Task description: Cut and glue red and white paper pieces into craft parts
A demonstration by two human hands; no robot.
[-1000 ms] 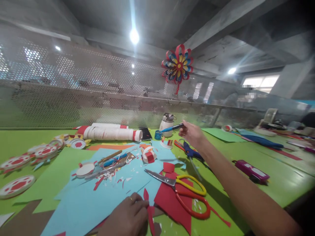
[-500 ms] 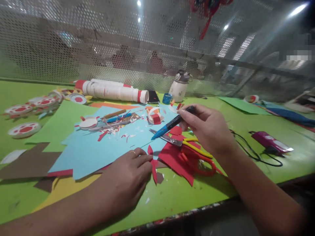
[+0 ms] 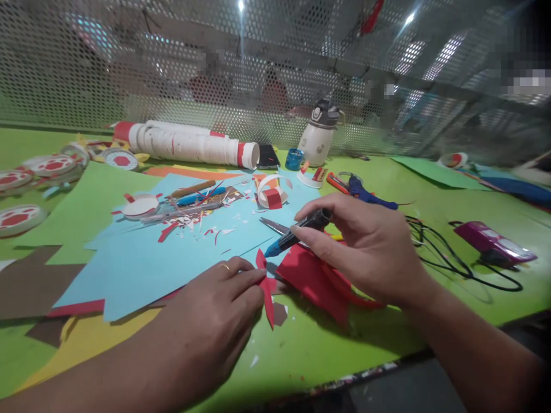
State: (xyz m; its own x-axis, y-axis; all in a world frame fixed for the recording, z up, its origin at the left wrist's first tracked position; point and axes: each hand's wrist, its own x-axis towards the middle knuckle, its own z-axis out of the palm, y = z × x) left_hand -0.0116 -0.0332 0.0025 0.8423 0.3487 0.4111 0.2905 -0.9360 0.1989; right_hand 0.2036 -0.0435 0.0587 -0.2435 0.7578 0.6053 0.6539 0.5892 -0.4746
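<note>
My right hand [image 3: 361, 246] grips a marker [image 3: 297, 234] with a black barrel and a blue front end. Its tip points down and left, close to the upper end of a narrow red paper cutout [image 3: 267, 301]. The fingers of my left hand [image 3: 219, 315] are together and hold the cutout's left side near the table; their undersides are hidden. Partly under my right hand lie scissors [image 3: 275, 225], their blades pointing left, and a sheet of red paper [image 3: 310, 278].
Blue paper [image 3: 146, 269] carries pens [image 3: 200, 197] and paper scraps. White ring rolls [image 3: 185, 143], a blue jar [image 3: 294, 159] and a bottle [image 3: 318, 135] stand behind. A blue glue gun [image 3: 370, 195] and a purple device with a cord [image 3: 495, 244] lie right.
My right hand has lowered and brought the marker's tip down to beside the red cutout, covering more of the scissors. My left hand keeps its hold. The camera view has shifted slightly.
</note>
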